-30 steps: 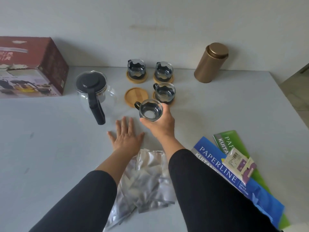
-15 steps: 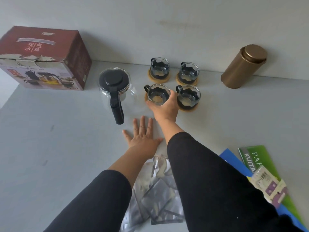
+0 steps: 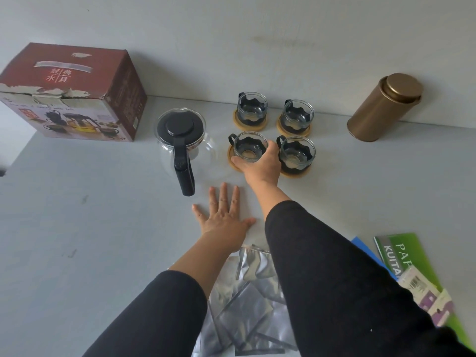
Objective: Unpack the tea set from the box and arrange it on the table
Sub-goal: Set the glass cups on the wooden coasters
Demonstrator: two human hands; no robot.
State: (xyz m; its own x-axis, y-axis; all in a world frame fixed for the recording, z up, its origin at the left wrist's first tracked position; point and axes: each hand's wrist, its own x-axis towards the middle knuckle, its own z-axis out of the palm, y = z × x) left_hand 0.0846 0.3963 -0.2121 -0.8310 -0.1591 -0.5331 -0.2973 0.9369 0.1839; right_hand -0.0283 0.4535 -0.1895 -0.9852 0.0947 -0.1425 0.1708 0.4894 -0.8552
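1. The front-left cup (image 3: 248,148) was gripped by the right hand (image 3: 260,164), fingers curled around its near and right sides; it stood upright on a wooden coaster (image 3: 233,164), its black handle pointing left toward the teapot (image 3: 184,140).
2. Three more cups were seen upright on coasters: the front-right cup (image 3: 296,153) just beside the held one, the rear-left cup (image 3: 252,108) and the rear-right cup (image 3: 297,115) behind them, all handles pointing left, the four forming a square.
3. The left hand (image 3: 224,217) was laid flat on the bench (image 3: 77,215), palm down, fingers spread wide, holding nothing.
4. The glass teapot was stood left of the cups, black lid on, its long black handle pointing toward the person.
5. The red box (image 3: 74,91) was set at the far left by the wall, its long axis running left to right.
6. Silver pouches (image 3: 247,313) were lying under the forearms; a bronze canister (image 3: 383,106) was standing far right.
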